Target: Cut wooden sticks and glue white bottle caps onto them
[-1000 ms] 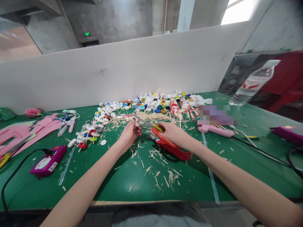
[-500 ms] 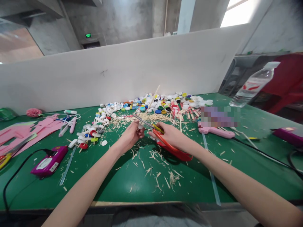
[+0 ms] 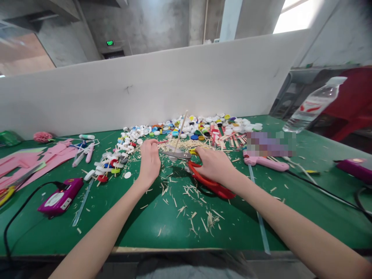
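Note:
My right hand is closed round scissors with red and yellow handles. Their metal blades point left and look shut or nearly so. A pale wooden stick rises almost upright at the blades. At its lower end a white cap shows partly behind them; whether the blades grip the stick I cannot tell. My left hand is left of the blade tips, back towards me, fingers bent together over the edge of the shavings. Its fingertips are hidden, along with anything in them.
Bottle caps and wood shavings lie behind my hands. A pink glue gun and a water bottle are at right. Pink paper and a purple box with a cord are at left. A white panel stands behind.
My left hand has let go of the piece by the scissors and moved left and away from me. The stick is more upright and lower, and the blades have swung to lie flatter.

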The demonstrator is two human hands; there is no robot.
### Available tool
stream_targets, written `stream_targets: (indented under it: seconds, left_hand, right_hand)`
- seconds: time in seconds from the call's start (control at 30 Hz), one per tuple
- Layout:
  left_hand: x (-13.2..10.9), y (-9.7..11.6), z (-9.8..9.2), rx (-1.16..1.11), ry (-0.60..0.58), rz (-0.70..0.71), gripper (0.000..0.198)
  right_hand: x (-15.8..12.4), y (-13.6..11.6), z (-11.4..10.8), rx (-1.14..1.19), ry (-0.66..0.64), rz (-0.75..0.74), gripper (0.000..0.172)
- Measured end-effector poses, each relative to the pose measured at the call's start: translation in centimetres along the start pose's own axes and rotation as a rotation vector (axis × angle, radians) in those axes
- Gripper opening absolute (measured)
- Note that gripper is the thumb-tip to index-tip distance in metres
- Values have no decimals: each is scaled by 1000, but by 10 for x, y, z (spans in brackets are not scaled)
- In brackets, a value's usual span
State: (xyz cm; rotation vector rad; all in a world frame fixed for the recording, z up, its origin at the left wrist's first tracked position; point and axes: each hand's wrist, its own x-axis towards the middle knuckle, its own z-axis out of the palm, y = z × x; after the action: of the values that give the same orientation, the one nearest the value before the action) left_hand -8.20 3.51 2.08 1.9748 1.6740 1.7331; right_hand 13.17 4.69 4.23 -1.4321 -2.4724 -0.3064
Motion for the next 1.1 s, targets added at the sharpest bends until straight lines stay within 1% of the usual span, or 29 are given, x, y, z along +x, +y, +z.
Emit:
stream_targets:
  seconds: [0.03, 0.1, 0.17, 0.23, 0.33, 0.43, 0.57, 0.73, 0.87, 0.93, 1.1]
  left_hand:
    - [1, 2, -4, 110, 8, 116, 37]
    - [2, 6, -10, 280, -12, 323, 33]
    - [2, 9, -9, 412, -45, 481, 30]
    - [1, 11, -6, 515, -51, 584, 30]
    - [1, 12, -3, 606, -21, 662, 33]
    - [1, 11, -3, 611, -19, 667, 36]
    - [1, 9, -3, 569, -75, 633, 35]
    - [2, 10, -2, 529, -178, 527, 30]
    - [4, 12, -1, 461, -220, 449, 29]
    - [4, 12, -1, 470, -221, 447, 31]
    - [4, 11, 0, 558, -204, 515, 36]
  right_hand:
    - [0, 0, 1, -25, 25, -29, 32]
    - [-1, -1, 3, -65, 80, -86, 27]
    - [-2, -4, 4, -90, 128, -137, 23]
    - [-3, -7, 6, -104, 160, -174, 23]
    - [-5, -12, 7, -115, 181, -208, 25]
    - [-6, -16, 8, -97, 181, -225, 24]
    - [-6, -18, 8, -78, 151, -223, 25]
    - [-6, -17, 4, -59, 94, -229, 26]
    - [-6, -18, 1, -65, 79, -218, 27]
    - [-6, -18, 1, -71, 75, -218, 28]
    - [-8, -19, 0, -64, 51, -218, 32]
